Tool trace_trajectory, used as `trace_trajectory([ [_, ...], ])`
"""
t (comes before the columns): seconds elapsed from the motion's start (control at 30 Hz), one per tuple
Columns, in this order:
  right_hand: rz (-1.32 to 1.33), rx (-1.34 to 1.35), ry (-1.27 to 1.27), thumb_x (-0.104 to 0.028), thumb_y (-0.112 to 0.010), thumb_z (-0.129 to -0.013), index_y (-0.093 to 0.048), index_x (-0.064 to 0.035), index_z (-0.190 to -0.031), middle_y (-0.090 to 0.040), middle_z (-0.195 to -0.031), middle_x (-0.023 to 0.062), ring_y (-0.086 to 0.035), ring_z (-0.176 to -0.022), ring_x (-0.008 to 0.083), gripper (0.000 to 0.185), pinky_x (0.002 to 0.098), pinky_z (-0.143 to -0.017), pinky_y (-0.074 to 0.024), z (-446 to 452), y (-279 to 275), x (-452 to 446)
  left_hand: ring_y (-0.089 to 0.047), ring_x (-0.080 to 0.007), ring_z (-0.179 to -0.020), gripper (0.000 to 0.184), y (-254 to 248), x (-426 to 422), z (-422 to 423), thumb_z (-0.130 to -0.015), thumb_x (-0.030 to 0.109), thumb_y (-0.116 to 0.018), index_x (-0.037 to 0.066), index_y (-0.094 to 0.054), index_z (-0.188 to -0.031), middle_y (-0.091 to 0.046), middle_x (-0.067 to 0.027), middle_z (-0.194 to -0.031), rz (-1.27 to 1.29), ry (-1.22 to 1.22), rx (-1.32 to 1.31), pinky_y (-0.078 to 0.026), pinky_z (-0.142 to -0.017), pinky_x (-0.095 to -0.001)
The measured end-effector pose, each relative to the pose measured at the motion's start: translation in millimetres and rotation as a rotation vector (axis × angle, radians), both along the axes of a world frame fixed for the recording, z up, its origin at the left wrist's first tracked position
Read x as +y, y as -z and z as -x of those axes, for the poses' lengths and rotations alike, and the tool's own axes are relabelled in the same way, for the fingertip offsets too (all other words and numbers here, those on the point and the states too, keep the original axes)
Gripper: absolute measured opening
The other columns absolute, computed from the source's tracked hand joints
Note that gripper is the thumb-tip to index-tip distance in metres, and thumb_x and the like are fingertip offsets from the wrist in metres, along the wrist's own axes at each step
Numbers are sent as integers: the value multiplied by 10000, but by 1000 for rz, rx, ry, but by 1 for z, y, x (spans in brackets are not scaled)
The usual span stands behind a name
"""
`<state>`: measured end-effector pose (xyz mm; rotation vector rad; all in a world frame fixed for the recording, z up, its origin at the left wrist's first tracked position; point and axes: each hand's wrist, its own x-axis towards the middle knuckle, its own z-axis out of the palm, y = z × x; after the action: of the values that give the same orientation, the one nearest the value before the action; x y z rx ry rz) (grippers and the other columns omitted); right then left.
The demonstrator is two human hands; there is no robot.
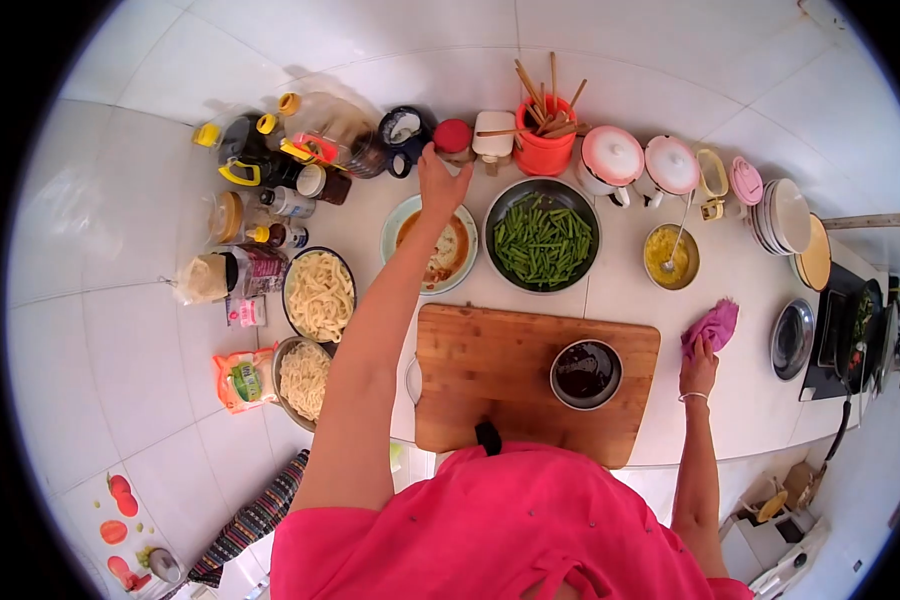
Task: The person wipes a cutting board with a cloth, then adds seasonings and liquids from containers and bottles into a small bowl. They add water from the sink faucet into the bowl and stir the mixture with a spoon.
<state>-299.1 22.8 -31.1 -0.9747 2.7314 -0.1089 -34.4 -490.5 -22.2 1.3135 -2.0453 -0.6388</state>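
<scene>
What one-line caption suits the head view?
Right hand on a purple cloth, left hand by a red-lidded jar, green beans between them.

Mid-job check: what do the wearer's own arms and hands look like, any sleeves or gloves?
No gloves: left hand and right hand are bare. Short, bright pink sleeves leave the forearms uncovered. A thin, pale bracelet circles the right wrist.

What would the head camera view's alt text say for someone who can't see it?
A person in a pink top works at a counter, left hand near a red-lidded jar, right hand on a purple cloth. Nearby are a pan of green beans and a wooden board bearing a bowl of dark liquid.
</scene>
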Motion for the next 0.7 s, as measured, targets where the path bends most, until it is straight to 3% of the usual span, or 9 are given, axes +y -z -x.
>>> trace_trajectory([
  [0.17, 54, 44, -56, -39, -560, -813, -510, -51, -1286, -479, -1363, 141, -500, -1087, 400, 476, 437, -938, -447, 3, 11, 8, -469, -467, -1102, 866, 26, -25, 21, -666, 237, -780, -74, -294, -1311, -463, -320, -1188, 128, -87, 48, -398, -948, -477],
  [0.23, 56, 45, -51, -39, -558, -815, -516, -51, -1276, -488, -1357, 134, -499, -1088, 399, 463, 436, -940, -446, 4, 11, 5, -475, -447, -1120, 878, 34, -41, 23, -642, 236, -781, -52, -297, -1317, -479, -294, -1200, 8, -83, 23, -399, -960, -469],
  [0.33, 48, 41, -50, -49, -553, -816, -515, -54, -1283, -499, -1352, 122, -502, -1086, 389, 469, 423, -942, -448, 1, 5, 3, -532, -431, -1072, 906, 37, -52, 17, -596, 312, -817, -37, -344, -1285, -543, -272, -1151, 73, -48, -11, -439, -924, -451],
  [0.47, -6, 28, -17, -60, -557, -805, -494, -66, -1320, -489, -1367, 117, -500, -1089, 377, 519, 411, -947, -449, 0, 4, 5, -540, -418, -1081, 944, 0, -33, 16, -578, 345, -798, -32, -334, -1309, -530, -274, -1180, -5, -85, -154, -440, -938, -448],
  [0.7, 74, -72, -18, -95, -590, -821, -466, -57, -1339, -492, -1342, 189, -505, -1132, 405, 534, 422, -959, -440, 5, -1, 5, -544, -399, -1037, 856, -15, -4, -1, -554, 294, -782, 110, -423, -1309, -548, -241, -1119, 13, -33, -103, -445, -909, -442],
])
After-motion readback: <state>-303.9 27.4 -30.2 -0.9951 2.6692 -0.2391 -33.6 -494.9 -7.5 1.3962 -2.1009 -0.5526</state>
